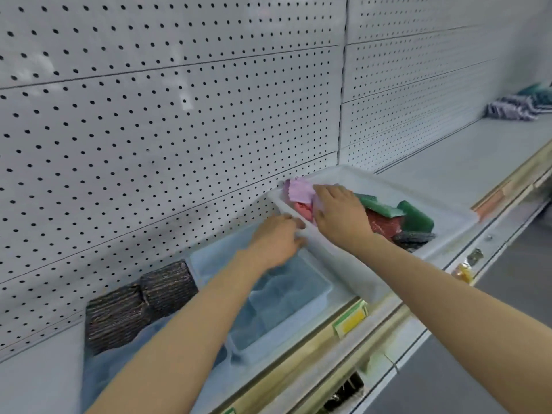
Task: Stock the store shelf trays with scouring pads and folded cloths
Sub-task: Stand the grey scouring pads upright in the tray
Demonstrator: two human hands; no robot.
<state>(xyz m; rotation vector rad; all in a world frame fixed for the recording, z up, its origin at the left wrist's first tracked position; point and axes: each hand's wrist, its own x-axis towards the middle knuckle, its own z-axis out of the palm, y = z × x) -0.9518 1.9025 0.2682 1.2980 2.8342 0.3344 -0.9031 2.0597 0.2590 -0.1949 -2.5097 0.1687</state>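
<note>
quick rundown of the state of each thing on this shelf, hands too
white tray: on the shelf, partly filled
pink cloth: in the white tray's back corner, under the right hand
green pads: lying in the white tray
blue tray: on the shelf beside the white tray
dark pads: leaning on the back panel
left hand: grips the white tray's rim
right hand: flat on the pink cloth
</note>
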